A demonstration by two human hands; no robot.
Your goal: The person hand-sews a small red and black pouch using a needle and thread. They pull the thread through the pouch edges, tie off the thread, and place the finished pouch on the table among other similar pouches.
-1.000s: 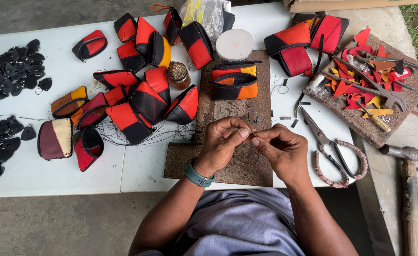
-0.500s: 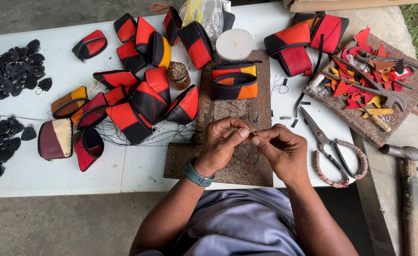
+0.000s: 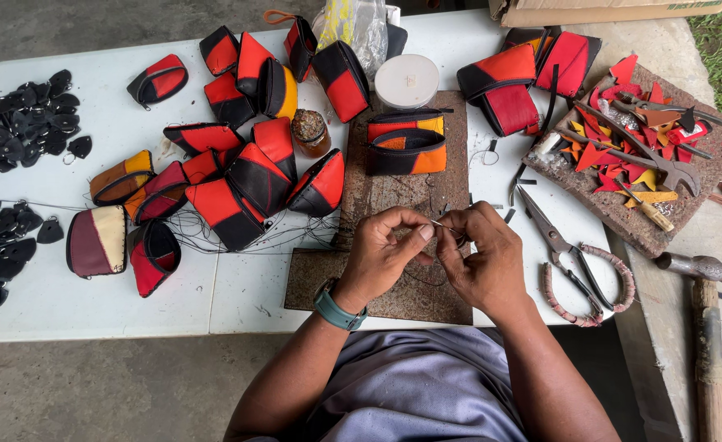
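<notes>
My left hand [image 3: 385,250] and my right hand [image 3: 480,258] meet fingertip to fingertip over a brown cork board [image 3: 402,196] on the white table [image 3: 246,295]. Between the fingertips I pinch a thin needle [image 3: 437,223] with dark thread; the thread itself is too fine to follow. A teal band [image 3: 338,309] is on my left wrist. An orange and black pouch [image 3: 406,143] lies at the far end of the board.
Several red, black and orange leather pouches [image 3: 238,184] are heaped to the left. Black leather pieces [image 3: 25,123] lie at the far left. Scissors [image 3: 570,262] lie right of my hands. A second board [image 3: 639,164] holds tools and leather scraps. A hammer [image 3: 705,327] rests at right.
</notes>
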